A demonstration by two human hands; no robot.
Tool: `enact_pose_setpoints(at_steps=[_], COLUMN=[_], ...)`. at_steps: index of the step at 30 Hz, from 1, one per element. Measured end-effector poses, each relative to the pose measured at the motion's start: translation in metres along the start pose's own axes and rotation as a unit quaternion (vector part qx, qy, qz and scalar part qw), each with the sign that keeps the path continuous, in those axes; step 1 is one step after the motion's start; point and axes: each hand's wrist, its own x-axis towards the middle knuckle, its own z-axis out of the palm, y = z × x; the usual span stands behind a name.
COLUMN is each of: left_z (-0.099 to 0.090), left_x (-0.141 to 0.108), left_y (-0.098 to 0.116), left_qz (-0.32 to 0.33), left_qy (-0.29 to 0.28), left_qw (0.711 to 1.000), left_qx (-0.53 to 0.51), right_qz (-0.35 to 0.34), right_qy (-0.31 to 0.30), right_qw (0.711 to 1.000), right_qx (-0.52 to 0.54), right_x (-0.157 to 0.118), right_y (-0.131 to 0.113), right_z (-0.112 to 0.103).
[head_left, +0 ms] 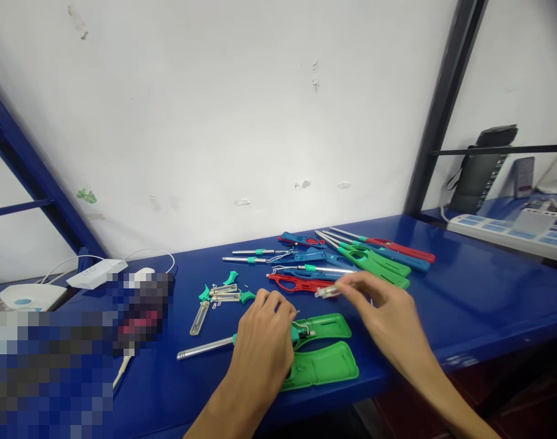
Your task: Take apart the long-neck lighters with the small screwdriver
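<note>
My left hand [266, 335] is closed over the near end of a green lighter whose two shell halves lie apart; the fingertips and what they grip are partly hidden. From under it a silver tube [205, 349] points left, and the open green shell [326, 364] shows on the right. My right hand [374, 299] pinches a small clear fuel tank [327, 291] above the red shell [301, 283]. Left of my hands lie several clear tanks [199, 318] and green triggers [231, 278].
Behind my hands are blue shells [315, 255] with silver tubes, and whole lighters [379, 261] in green, blue and red. White power strips stand at the right [511, 235] and left [24, 296]. A white wall [260, 122] rises behind the blue table [461, 292].
</note>
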Motion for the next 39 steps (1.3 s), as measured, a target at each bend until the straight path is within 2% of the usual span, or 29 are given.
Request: enact_pose_setpoints(at_steps=[2, 7, 13, 16, 20, 23, 28, 33, 39], left_z=[0.0, 0.001, -0.007, -0.013, -0.017, -0.017, -0.016, -0.013, -0.017], left_x=[0.0, -0.001, -0.004, -0.003, -0.003, -0.004, -0.007, -0.006, -0.006], left_y=[-0.003, -0.003, 0.005, 0.004, -0.005, -0.013, -0.021, -0.02, -0.02], left_qz=[-0.013, -0.013, 0.027, 0.054, 0.094, 0.088, 0.087, 0.122, 0.14], left_qy=[-0.006, 0.006, 0.124, 0.176, 0.237, 0.234, 0.196, 0.181, 0.151], left_qw=[1.0, 1.0, 0.985, 0.967, 0.953, 0.96, 0.969, 0.971, 0.977], left_qx=[0.01, 0.005, -0.118, -0.174, -0.164, -0.124, -0.123, -0.1, -0.065], right_qz=[0.006, 0.002, -0.006, 0.008, 0.005, -0.045, -0.094, -0.103, -0.187], right_qy=[0.026, -0.018, -0.03, -0.065, -0.088, -0.092, -0.168, -0.158, -0.131], right_qw=[0.999, 0.997, 0.993, 0.985, 0.986, 0.993, 0.981, 0.982, 0.973], right_qx=[0.022, 0.077, 0.116, 0.162, 0.138, 0.062, 0.008, -0.021, -0.04], right_x=[0.001, 0.002, 0.002, 0.003, 0.004, 0.006, 0.006, -0.002, -0.008], right_y=[0.001, -0.002, -0.008, -0.011, -0.016, -0.02, -0.022, -0.017, -0.015], right_z=[-0.001, -0.002, 0.001, 0.009, 0.023, 0.031, 0.037, 0.033, 0.031])
